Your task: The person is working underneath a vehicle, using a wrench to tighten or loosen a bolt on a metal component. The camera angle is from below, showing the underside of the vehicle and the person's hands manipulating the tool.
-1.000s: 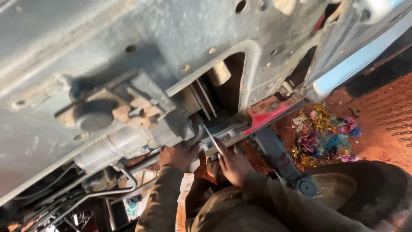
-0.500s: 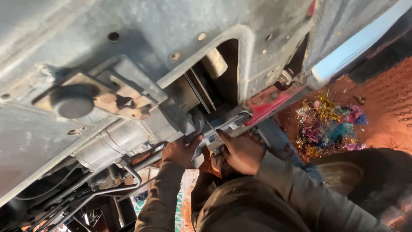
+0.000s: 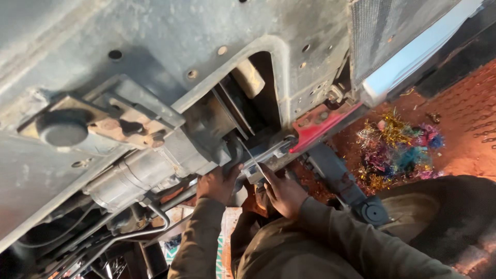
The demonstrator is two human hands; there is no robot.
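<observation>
I am looking up at the grimy underside of a vehicle [image 3: 170, 46]. My left hand [image 3: 216, 184] reaches up and presses on a dark part at the end of a grey cylindrical housing [image 3: 142, 173], fingers curled around it. My right hand [image 3: 282, 194] is just to the right of it and is closed on a thin shiny metal tool [image 3: 254, 159]. The tool's tip points up into the gap beside a grey bracket [image 3: 268, 155]. Both olive sleeves run down to the bottom edge.
A rectangular opening [image 3: 258, 93] in the floor panel lies above the hands. A red bracket [image 3: 323, 126] sits to the right, a rubber mount [image 3: 62, 129] to the left. Colourful tinsel [image 3: 398, 147] lies on the reddish ground. Pipes and cables [image 3: 139, 232] run at lower left.
The view has shifted slightly. My right hand has moved from gripping close against the bracket to holding the thin tool with its tip angled up; my left hand stays on the dark part.
</observation>
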